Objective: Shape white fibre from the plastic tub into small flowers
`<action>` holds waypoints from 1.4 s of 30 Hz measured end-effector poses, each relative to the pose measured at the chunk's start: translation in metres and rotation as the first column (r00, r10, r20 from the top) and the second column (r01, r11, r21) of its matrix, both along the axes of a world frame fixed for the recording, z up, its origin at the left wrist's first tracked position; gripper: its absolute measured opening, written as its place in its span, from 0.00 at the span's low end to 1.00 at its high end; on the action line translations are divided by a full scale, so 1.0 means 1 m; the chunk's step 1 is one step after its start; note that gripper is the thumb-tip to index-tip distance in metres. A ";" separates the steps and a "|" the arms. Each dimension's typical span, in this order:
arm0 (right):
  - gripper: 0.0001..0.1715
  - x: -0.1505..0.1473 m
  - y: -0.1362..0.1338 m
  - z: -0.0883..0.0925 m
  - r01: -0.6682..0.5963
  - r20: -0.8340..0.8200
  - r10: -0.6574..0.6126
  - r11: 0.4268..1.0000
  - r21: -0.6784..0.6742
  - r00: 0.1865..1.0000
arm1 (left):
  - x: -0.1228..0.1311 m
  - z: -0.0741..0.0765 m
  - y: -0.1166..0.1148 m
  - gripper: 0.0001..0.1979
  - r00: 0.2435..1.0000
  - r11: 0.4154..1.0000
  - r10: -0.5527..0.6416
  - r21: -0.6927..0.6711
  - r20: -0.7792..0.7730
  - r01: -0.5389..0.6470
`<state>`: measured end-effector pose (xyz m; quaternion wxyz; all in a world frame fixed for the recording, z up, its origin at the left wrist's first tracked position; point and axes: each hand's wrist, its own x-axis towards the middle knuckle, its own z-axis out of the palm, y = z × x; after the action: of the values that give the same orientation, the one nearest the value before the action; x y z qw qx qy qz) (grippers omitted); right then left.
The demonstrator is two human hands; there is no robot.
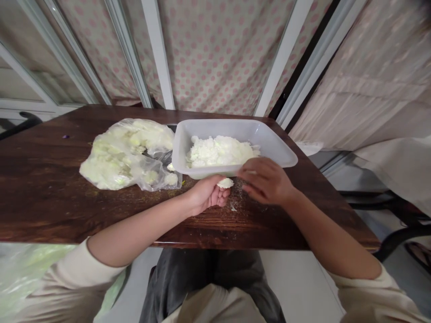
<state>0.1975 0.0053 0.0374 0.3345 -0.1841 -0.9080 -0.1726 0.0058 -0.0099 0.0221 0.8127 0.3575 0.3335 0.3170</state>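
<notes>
My left hand [210, 196] is closed round a small white ruffled flower head [225, 183], held just in front of the tub's near wall. Close by on the right, my right hand [264, 181] is smeared by motion. Its fingers are bent, and whether they pinch anything cannot be made out. Beyond both hands stands a translucent white plastic tub [276, 150] holding a loose heap of white petal-like bits [218, 151]. To its left lies a clear plastic bag [126, 154] full of pale yellow-white flower heads, its mouth towards the tub.
Fine crumbs lie on the dark wooden table [202, 229] around my hands. A tiny purple scrap [66, 136] is at the far left. White frames and a dotted curtain [218, 54] rise behind the table. A black chair [400, 233] stands at the right.
</notes>
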 end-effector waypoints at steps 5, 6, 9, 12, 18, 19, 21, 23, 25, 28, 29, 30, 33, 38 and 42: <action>0.10 -0.018 -0.010 -0.012 -0.048 0.123 0.044 0.998 0.032 0.991 | 0.001 0.000 0.001 0.10 0.999 0.999 0.045 0.008 -0.028 -0.045; 0.10 -0.019 -0.008 -0.014 -0.037 0.117 0.033 0.999 0.028 0.993 | 0.001 -0.001 0.001 0.10 0.999 0.999 0.039 0.010 -0.029 -0.039; 0.07 -0.016 0.000 -0.017 -0.002 0.071 0.003 1.000 -0.014 0.997 | 0.001 -0.004 0.004 0.10 0.999 1.000 0.011 0.009 -0.033 -0.010; 0.07 -0.013 0.005 -0.016 0.023 0.037 -0.020 0.997 -0.075 0.999 | 0.002 -0.005 0.005 0.10 0.998 1.000 0.003 0.005 -0.055 -0.003; 0.12 -0.015 0.003 -0.015 0.051 0.063 -0.044 0.992 -0.117 0.997 | 0.003 -0.001 0.002 0.11 0.995 1.000 0.004 0.030 -0.098 -0.001; 0.11 -0.015 0.003 -0.015 0.058 0.066 -0.051 0.992 -0.111 0.997 | 0.003 -0.001 0.002 0.10 0.995 0.999 -0.004 0.037 -0.100 0.008; 0.09 -0.015 0.004 -0.016 0.058 0.066 -0.052 0.994 -0.094 0.996 | 0.003 -0.001 0.001 0.10 0.995 0.999 -0.013 0.040 -0.100 0.017; 0.06 -0.013 0.004 -0.016 0.057 0.053 -0.053 0.997 -0.061 0.997 | 0.002 -0.003 0.002 0.08 0.996 0.999 -0.014 0.030 -0.085 0.016; 0.07 -0.009 0.006 -0.014 0.107 -0.009 -0.107 0.994 -0.013 0.994 | 0.002 -0.005 0.002 0.08 0.998 1.000 -0.010 0.028 -0.057 0.011; 0.07 0.003 0.013 -0.009 0.296 -0.213 -0.290 0.955 -0.007 0.933 | 0.002 -0.007 0.003 0.10 0.999 0.999 -0.011 0.047 -0.039 0.013; 0.07 0.008 0.017 -0.007 0.360 -0.278 -0.356 0.932 -0.040 0.892 | 0.002 -0.008 0.003 0.11 0.999 0.999 -0.012 0.050 -0.043 0.014; 0.09 0.013 0.021 -0.006 0.405 -0.322 -0.408 0.911 -0.081 0.854 | 0.002 -0.008 0.003 0.11 0.999 0.998 -0.010 0.054 -0.048 0.012; 0.23 0.023 0.033 -0.007 0.440 -0.371 -0.474 0.880 -0.179 0.798 | 0.003 -0.008 0.002 0.11 0.998 0.997 -0.007 0.083 -0.059 0.012; 0.22 0.011 0.024 -0.011 0.375 -0.351 -0.418 0.908 -0.187 0.838 | 0.003 -0.004 -0.001 0.12 0.994 0.995 -0.005 0.102 -0.107 0.016; 0.10 -0.006 0.004 -0.010 0.100 -0.182 -0.103 0.995 -0.026 0.978 | 0.001 -0.001 -0.001 0.11 0.997 0.998 0.018 0.059 -0.071 -0.014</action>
<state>0.1918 0.0090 0.0278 0.4059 -0.2481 -0.8641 -0.1642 0.0070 -0.0111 0.0211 0.7869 0.3896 0.3557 0.3201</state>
